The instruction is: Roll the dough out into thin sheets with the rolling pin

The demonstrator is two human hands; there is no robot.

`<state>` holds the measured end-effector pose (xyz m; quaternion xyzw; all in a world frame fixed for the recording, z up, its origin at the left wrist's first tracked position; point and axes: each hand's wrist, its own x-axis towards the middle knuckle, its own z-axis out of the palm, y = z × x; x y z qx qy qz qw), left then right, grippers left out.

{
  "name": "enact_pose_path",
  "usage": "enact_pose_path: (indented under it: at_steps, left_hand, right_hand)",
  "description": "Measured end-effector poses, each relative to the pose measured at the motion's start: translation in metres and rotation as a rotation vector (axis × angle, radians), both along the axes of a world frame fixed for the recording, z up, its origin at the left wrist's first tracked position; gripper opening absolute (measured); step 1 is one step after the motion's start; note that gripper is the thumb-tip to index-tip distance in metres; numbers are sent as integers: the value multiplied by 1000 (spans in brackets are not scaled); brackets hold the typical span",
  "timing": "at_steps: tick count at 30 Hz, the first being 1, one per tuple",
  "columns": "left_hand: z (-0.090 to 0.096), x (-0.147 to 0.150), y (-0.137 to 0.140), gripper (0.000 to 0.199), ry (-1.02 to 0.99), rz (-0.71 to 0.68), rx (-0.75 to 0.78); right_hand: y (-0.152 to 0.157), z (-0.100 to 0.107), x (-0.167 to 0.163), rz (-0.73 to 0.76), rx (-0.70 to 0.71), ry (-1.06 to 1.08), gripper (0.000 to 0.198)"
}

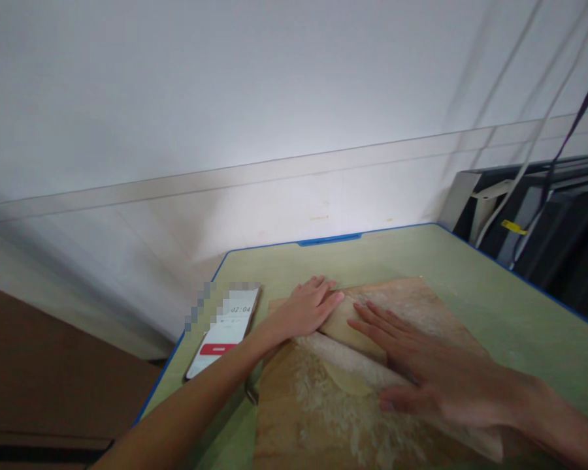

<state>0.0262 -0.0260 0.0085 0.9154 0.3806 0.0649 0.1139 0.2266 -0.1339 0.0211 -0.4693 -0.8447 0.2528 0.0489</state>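
Note:
A floury wooden rolling pin [347, 361] lies slantwise across a flat, pale sheet of dough [350, 329]. Some of the dough shows on both sides of the pin. Beneath is a wooden board [284, 405] dusted with flour. My left hand [311, 307] rests flat by the pin's far left end, fingers stretched over the dough's edge and thumb pointing right. My right hand [431, 365], slightly blurred, lies across the pin with its palm on it. Its fingers reach out straight over the dough, and the thumb is on the near side. The right hand hides part of the pin.
On the left of the green table [392, 251] lies a phone [230, 326] showing a timer. A curved metal piece [251, 391] sticks out beside the board. White wall stands behind the table; dark flat panels [568, 228] and hanging cables [534, 147] are at the right.

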Motion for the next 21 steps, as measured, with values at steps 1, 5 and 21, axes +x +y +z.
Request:
enact_pose_path:
  at_steps: [1,5,21]
  left_hand:
    - [0,0,0,52,1,-10,3]
    - [2,-1,-1,53,26,-52,7]
    - [10,-8,-19,55,126,-33,2]
  right_hand:
    - [0,-1,0,15,11,-2,84]
    - [-3,-2,-1,46,49,17,80]
    - [-16,0,-15,92,109,-5,75]
